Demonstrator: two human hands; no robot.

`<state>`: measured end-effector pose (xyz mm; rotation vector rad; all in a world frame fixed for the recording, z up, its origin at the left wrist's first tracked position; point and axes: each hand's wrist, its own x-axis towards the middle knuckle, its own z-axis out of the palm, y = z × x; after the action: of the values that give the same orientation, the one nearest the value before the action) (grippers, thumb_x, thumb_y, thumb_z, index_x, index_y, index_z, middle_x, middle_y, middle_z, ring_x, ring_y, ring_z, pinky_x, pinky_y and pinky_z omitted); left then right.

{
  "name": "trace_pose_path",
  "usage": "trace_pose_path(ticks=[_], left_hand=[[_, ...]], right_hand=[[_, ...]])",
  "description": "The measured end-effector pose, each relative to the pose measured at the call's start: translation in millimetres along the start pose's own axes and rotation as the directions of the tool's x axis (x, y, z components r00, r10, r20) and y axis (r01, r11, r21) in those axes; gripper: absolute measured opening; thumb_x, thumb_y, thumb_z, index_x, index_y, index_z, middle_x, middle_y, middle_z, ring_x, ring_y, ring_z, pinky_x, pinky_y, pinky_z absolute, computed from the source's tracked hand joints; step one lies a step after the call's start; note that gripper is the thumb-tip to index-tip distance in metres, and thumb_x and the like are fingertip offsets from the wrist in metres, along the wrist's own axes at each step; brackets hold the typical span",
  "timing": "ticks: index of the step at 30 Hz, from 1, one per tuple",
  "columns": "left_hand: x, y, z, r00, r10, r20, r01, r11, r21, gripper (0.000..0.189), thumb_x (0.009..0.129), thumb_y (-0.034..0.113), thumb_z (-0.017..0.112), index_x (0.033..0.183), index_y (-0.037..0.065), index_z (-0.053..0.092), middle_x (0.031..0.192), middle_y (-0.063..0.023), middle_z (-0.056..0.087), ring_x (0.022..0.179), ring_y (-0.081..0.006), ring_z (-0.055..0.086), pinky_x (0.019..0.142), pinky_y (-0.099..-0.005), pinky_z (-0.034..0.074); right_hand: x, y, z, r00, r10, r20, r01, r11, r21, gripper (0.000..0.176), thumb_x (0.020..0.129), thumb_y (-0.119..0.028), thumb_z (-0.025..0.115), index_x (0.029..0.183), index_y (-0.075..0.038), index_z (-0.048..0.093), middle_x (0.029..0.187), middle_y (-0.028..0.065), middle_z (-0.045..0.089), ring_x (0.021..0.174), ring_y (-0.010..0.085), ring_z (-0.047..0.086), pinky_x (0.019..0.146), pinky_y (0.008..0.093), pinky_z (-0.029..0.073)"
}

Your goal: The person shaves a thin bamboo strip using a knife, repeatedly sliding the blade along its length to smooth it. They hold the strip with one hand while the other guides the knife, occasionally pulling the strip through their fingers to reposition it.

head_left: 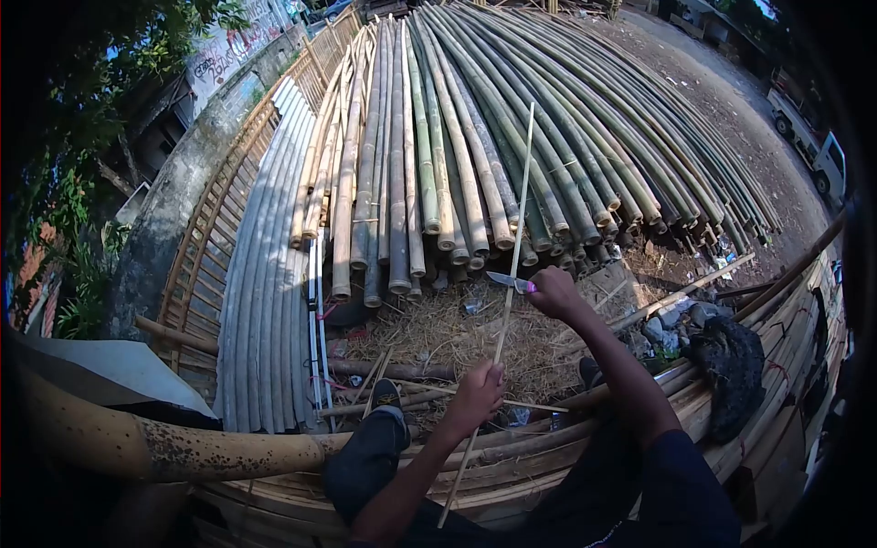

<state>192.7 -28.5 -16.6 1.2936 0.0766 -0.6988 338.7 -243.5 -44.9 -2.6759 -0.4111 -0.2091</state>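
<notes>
My left hand (476, 398) is closed round a long thin bamboo strip (504, 315), low on its length. The strip slants up and away from me, its far tip overlapping the bamboo poles in this view. In my right hand (554, 293) is a knife (508, 280) with a pink-purple patch on its handle, fingers wrapped about the grip. Its blade points left and crosses the strip well above my left hand.
A big pile of bamboo poles (438, 183) lies ahead. Corrugated sheets (260, 274) and a slatted bamboo fence (203, 215) stand left. A thick bamboo pole (228, 454) crosses near my legs. Dark cloth (726, 374) lies at right; straw (416, 333) covers the ground.
</notes>
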Motion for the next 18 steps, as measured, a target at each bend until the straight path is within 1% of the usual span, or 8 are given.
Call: trace_pose_path(ticks=[1,3,6,8,10,12,16,18], left_hand=[[-1,-6,1,1.000,-0.004,0.017,0.004,1.000,0.013,0.025,0.099,0.031,0.038,0.085,0.011,0.040,0.058,0.0059,0.031,0.041,-0.0028,0.028,0.034,-0.0192,0.022],[-1,-4,-1,0.999,-0.004,0.034,0.003,0.999,0.042,0.025,0.099,0.031,0.038,0.085,0.011,0.040,0.057,0.0060,0.030,0.041,-0.0027,0.028,0.035,-0.0191,0.021],[0,4,0,0.989,-0.113,0.100,0.124,0.986,-0.112,0.025,0.099,0.031,0.038,0.085,0.011,0.039,0.056,0.0062,0.028,0.041,-0.0026,0.027,0.034,-0.0192,0.020],[-2,4,-3,0.984,-0.137,0.117,0.155,0.975,-0.159,0.022,0.099,0.028,0.037,0.085,0.012,0.040,0.056,0.0068,0.029,0.040,-0.0027,0.026,0.033,-0.0197,0.019],[2,2,-11,0.986,-0.124,0.112,0.145,0.969,-0.201,0.023,0.099,0.029,0.037,0.085,0.012,0.040,0.056,0.0068,0.029,0.040,-0.0024,0.025,0.033,-0.0195,0.019],[2,0,-16,0.987,-0.124,0.101,0.145,0.959,-0.242,0.023,0.099,0.029,0.037,0.085,0.012,0.040,0.056,0.0069,0.029,0.040,-0.0022,0.025,0.033,-0.0194,0.018],[0,7,-13,0.993,-0.097,0.061,0.105,0.984,-0.144,0.024,0.099,0.031,0.037,0.084,0.013,0.039,0.055,0.0070,0.027,0.039,-0.0017,0.024,0.033,-0.0187,0.017],[2,5,-17,0.969,-0.127,0.213,0.201,0.905,-0.375,0.025,0.099,0.032,0.038,0.083,0.013,0.038,0.055,0.0070,0.026,0.039,-0.0015,0.022,0.032,-0.0182,0.016]], right_hand=[[2,16,-3,1.000,0.006,-0.003,-0.006,1.000,0.003,0.029,0.070,-0.030,0.057,0.056,-0.004,0.060,0.061,0.0205,0.058,0.061,0.0393,0.059,0.058,0.0497,0.046],[9,40,-13,0.978,0.208,0.004,-0.206,0.971,-0.125,0.030,0.071,-0.030,0.057,0.061,-0.002,0.061,0.064,0.0220,0.059,0.065,0.0390,0.060,0.061,0.0485,0.047],[4,44,-8,0.981,0.184,0.059,-0.184,0.983,0.004,0.032,0.071,-0.030,0.057,0.064,0.001,0.061,0.064,0.0232,0.059,0.066,0.0393,0.061,0.064,0.0486,0.048],[2,21,-9,0.979,0.102,0.178,-0.113,0.992,0.055,0.034,0.073,-0.030,0.056,0.063,0.002,0.059,0.064,0.0234,0.058,0.066,0.0405,0.059,0.064,0.0499,0.047],[-9,-10,0,0.961,-0.147,0.233,0.130,0.988,0.087,0.034,0.075,-0.032,0.057,0.064,-0.001,0.061,0.062,0.0217,0.057,0.063,0.0402,0.058,0.062,0.0488,0.046],[-18,-39,4,0.902,-0.264,0.341,0.229,0.963,0.140,0.032,0.075,-0.032,0.058,0.062,-0.002,0.061,0.063,0.0208,0.058,0.063,0.0390,0.058,0.061,0.0481,0.046],[-22,-48,-6,0.893,-0.330,0.307,0.290,0.942,0.168,0.030,0.074,-0.031,0.058,0.060,-0.004,0.060,0.060,0.0194,0.057,0.061,0.0387,0.058,0.060,0.0481,0.046],[-20,-41,-8,0.896,-0.341,0.283,0.314,0.939,0.139,0.030,0.074,-0.030,0.057,0.060,-0.004,0.060,0.059,0.0190,0.057,0.061,0.0386,0.058,0.059,0.0482,0.046]])
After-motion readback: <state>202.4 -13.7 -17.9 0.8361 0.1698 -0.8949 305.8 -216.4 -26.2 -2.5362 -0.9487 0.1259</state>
